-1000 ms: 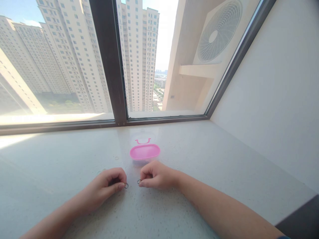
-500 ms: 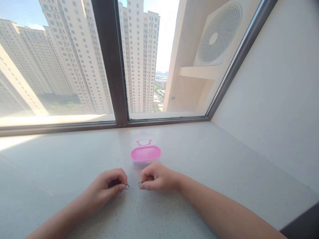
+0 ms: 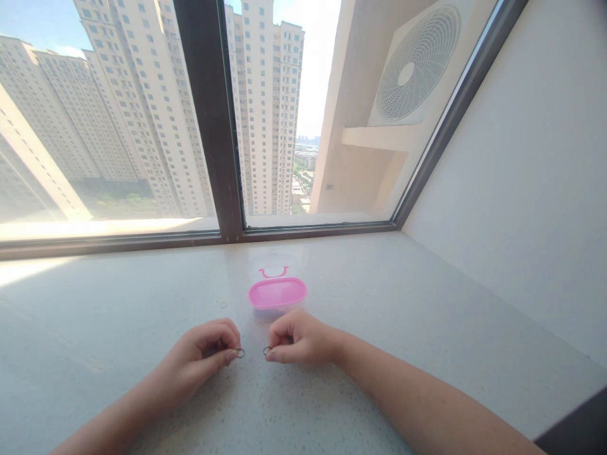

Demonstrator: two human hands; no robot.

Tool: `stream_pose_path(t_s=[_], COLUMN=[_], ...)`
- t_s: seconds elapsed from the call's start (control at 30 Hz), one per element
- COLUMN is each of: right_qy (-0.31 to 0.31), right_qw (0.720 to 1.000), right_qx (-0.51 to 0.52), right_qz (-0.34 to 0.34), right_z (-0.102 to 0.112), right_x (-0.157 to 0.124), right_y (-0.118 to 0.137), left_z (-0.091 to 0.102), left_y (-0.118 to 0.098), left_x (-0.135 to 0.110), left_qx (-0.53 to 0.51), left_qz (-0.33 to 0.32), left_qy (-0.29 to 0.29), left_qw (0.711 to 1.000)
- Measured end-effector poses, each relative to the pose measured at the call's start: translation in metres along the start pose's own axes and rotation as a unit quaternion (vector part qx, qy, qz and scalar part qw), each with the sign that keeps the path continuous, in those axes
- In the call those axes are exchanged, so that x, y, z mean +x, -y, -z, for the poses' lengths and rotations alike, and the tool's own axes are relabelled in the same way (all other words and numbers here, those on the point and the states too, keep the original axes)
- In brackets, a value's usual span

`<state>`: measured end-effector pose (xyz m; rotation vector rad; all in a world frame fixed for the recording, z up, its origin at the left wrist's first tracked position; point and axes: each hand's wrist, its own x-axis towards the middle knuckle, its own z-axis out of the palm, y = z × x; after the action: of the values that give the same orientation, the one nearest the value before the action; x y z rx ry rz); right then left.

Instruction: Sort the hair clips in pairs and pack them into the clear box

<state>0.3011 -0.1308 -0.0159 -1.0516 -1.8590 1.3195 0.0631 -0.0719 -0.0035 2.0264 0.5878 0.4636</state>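
My left hand [image 3: 203, 354] rests on the pale stone windowsill [image 3: 142, 297] with its fingers curled, pinching a small dark ring [image 3: 241, 353] between thumb and forefinger. My right hand [image 3: 298, 338] lies close beside it, also curled, pinching a second small dark ring [image 3: 266, 351]. The two rings are a short gap apart and do not touch. Just beyond the hands stands a small clear box with a pink lid [image 3: 277, 292] and a pink handle.
A dark window frame [image 3: 208, 120] with glass runs along the far edge of the sill, high-rise buildings outside. A white wall [image 3: 531, 189] bounds the sill on the right. A tiny ring-like thing [image 3: 222, 304] lies left of the box.
Both hands stay almost still, pinching their rings. The view has shifted very slightly downward.
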Motion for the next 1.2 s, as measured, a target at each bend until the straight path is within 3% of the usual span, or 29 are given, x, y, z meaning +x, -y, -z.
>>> stream_pose_path(t_s=[1.2], right_qy=[-0.021], right_qw=[1.0], right_qx=[-0.007], right_qz=[0.017], right_z=[-0.0015], right_x=[-0.0005], right_y=[0.0016], left_z=[-0.0004], left_y=[-0.007], left_x=[-0.0023], left_qx=[-0.004], left_qz=[-0.017], left_qy=[-0.007], left_qw=[1.0])
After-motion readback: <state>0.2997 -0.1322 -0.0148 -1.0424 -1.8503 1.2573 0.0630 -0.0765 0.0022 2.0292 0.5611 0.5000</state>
